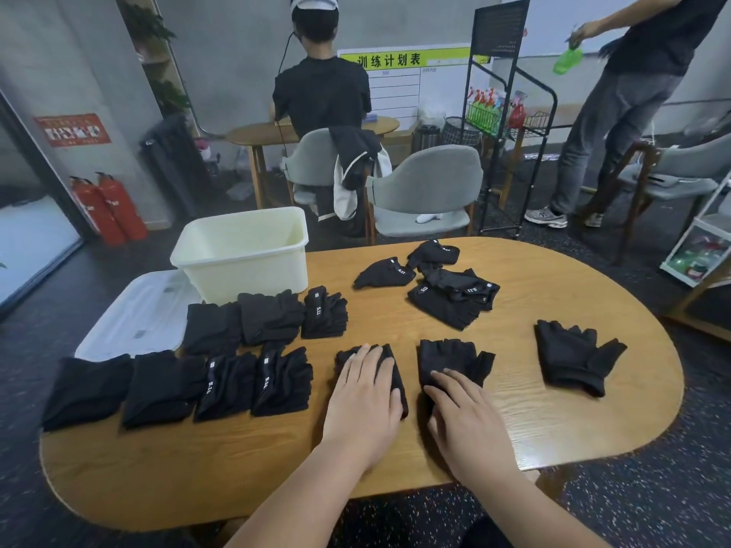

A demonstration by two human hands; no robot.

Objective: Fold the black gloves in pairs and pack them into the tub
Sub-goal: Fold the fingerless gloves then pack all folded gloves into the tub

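Note:
My left hand [366, 397] lies flat with straight fingers on a folded black glove pair [398, 383] near the table's front middle. My right hand [464, 419] presses flat on the wrist end of an unfolded fingerless black glove [455, 355]. Another flat glove [573, 355] lies to the right. A loose pile of black gloves [447, 288] sits further back. Several folded pairs [221, 354] lie in two rows at the left. The cream tub [245, 251] stands at the back left, its visible inside bare.
A clear plastic lid [134, 314] lies under the tub's left side on the oval wooden table [514, 421]. Grey chairs [423, 191], a seated person and a standing person are beyond the table. A black wire rack [502, 112] stands behind.

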